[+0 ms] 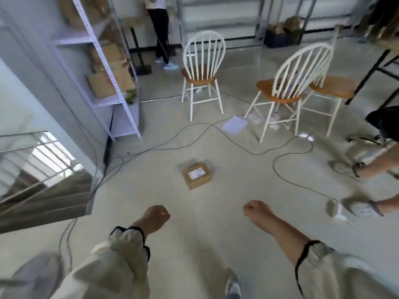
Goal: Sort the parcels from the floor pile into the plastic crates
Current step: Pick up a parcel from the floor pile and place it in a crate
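A single brown cardboard parcel [197, 175] with a white label lies flat on the grey floor, ahead of me. My left hand [155, 216] hangs in a loose fist below and left of it, holding nothing. My right hand [255, 210] is also curled into a fist, below and right of the parcel, with nothing in it. Both hands are well short of the parcel. No plastic crate is in view.
Black cables [237, 145] snake across the floor around the parcel. Three white spindle chairs [201, 72] stand behind it, a white shelf rack [103, 67] with boxes at left. Another person's feet [362, 209] are at right, another person [160, 29] stands far back.
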